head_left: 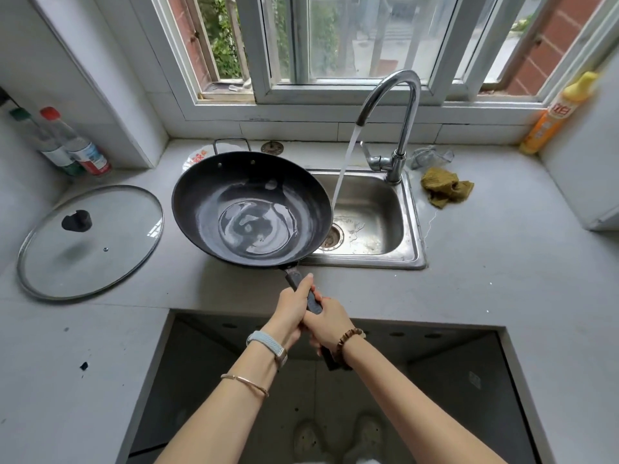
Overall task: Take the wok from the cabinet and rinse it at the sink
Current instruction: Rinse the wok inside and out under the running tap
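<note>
A dark wok [251, 209] with a pool of water in its bottom is held above the counter, its right rim over the left edge of the steel sink [412, 229]. My left hand [294, 306] grips the wok's long handle nearer the bowl. My right hand [326, 324] grips the same handle just behind it. The chrome faucet [402, 128] runs, and its stream falls into the sink basin just right of the wok's rim.
A glass lid [90, 242] lies on the counter at left, with bottles [77, 145] behind it. A green cloth [445, 190] lies right of the sink, and a yellow detergent bottle [552, 115] stands at the far right. A small metal rack [232, 145] sits behind the wok.
</note>
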